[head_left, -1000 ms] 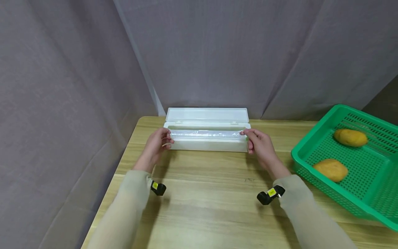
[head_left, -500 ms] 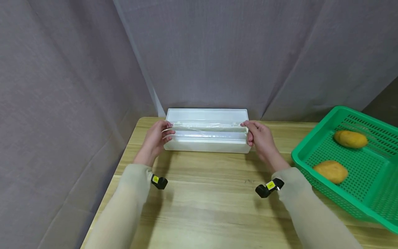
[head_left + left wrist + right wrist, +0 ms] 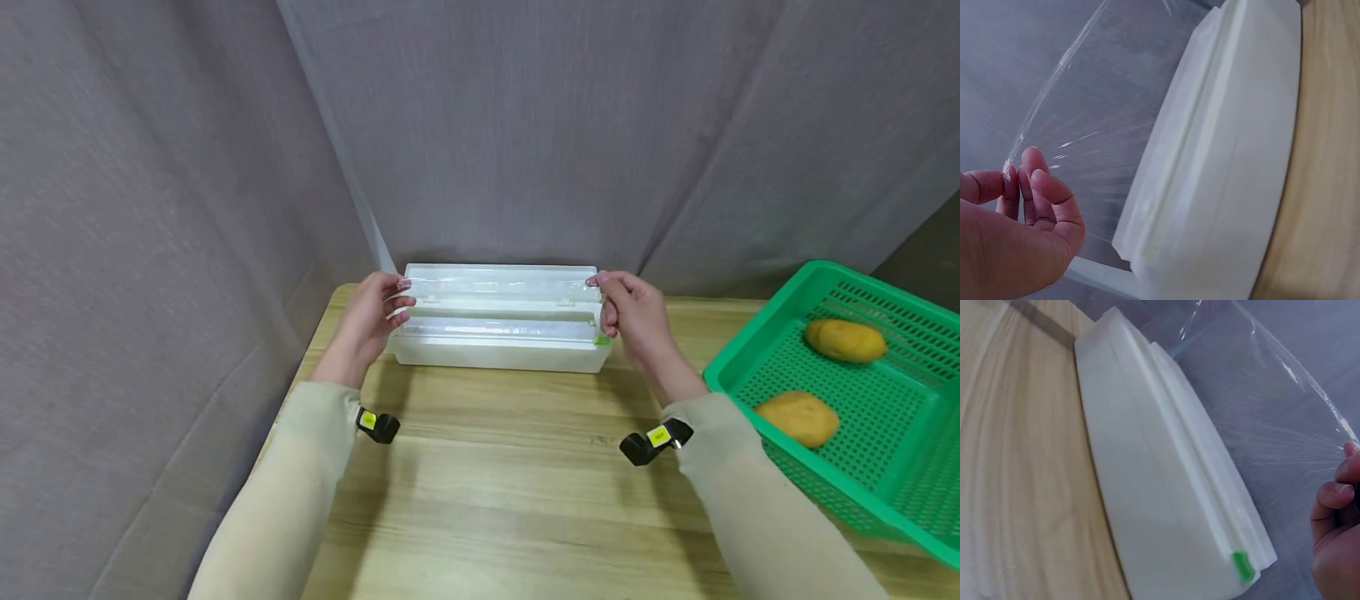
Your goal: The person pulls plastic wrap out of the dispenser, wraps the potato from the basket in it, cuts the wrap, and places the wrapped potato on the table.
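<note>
A white cling film dispenser box [image 3: 502, 357] stands at the back of the table with its lid [image 3: 480, 273] raised. A roll lies inside it, and a green slider [image 3: 1243, 566] shows at its right end. From the box a clear sheet of cling film [image 3: 1110, 94] stretches upward, its edge gathered into a taut line. My left hand [image 3: 365, 321] pinches the left corner of that edge between thumb and forefinger, the other fingers loosely bent. At the right corner my right hand [image 3: 637, 321] pinches the film, remaining fingers curled in.
A green plastic basket [image 3: 787, 475] holding two yellow mango-like fruits [image 3: 846, 340] stands on the right. Grey curtains [image 3: 525, 125] hang behind and to the left of the wooden table [image 3: 487, 483].
Both hands have moved up and back from the box, drawing the cling film out between them. The film's edge has risen from over the roll to in front of the raised lid.
</note>
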### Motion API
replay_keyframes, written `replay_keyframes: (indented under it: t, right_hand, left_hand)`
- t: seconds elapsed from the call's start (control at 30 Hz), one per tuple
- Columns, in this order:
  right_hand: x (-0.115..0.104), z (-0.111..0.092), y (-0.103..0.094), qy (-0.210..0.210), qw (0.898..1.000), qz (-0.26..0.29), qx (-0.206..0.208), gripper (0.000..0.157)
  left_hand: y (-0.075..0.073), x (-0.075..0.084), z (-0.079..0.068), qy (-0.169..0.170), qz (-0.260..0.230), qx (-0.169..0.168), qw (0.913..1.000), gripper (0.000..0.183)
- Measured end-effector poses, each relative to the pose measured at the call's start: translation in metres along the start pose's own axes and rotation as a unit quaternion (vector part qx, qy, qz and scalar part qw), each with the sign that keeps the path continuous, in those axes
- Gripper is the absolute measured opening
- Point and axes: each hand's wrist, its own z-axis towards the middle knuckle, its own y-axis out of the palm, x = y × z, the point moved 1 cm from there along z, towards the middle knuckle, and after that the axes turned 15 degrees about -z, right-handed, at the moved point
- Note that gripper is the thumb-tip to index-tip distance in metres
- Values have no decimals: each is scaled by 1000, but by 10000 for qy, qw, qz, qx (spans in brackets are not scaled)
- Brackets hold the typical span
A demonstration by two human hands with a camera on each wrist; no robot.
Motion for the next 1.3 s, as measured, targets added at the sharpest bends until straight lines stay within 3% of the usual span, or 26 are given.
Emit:
replay_keyframes:
  t: [0.43, 1.3]
  right_hand:
    - [-30, 6, -1, -408, 9968, 684, 16, 21]
    - [-88, 0, -2, -1397, 9853, 981, 90, 20]
  left_hand:
    - [17, 28, -10, 468, -30, -45, 9989, 11]
    - [32, 64, -37, 1434, -74, -550, 9881, 19]
